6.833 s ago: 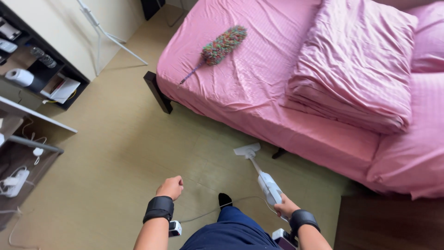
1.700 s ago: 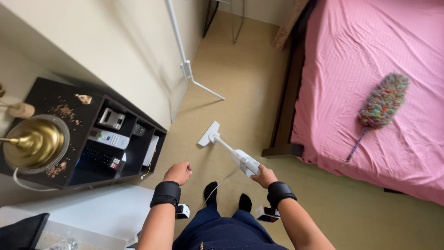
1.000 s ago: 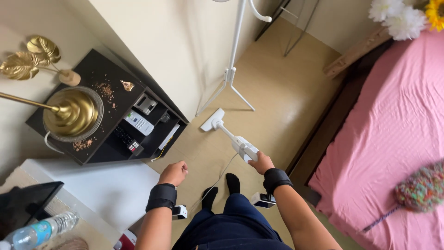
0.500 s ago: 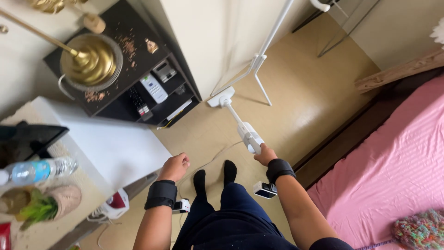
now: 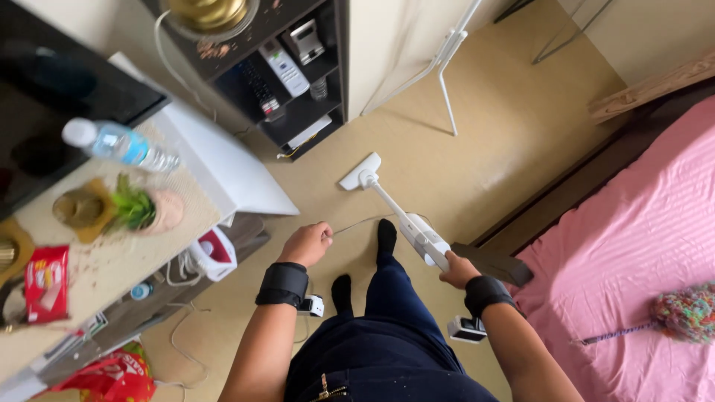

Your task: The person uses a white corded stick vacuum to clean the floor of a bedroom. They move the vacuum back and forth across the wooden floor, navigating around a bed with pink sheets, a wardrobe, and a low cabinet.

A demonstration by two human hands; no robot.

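**A:** head cam: right hand (image 5: pixel 458 269) has its grip wrapped round the white stick vacuum (image 5: pixel 418 232), whose floor head (image 5: pixel 360 172) sits out ahead of that grip, near the black shelf unit (image 5: pixel 298 82)

**B:** yep, mid-sweep I'd say. left hand (image 5: pixel 305 243) pinches the thin cord (image 5: pixel 372 221). Next push probably needs the cord kept clear of the nozzle

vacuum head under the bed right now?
No, the vacuum head sits on open floor near the black shelf, away from the bed.
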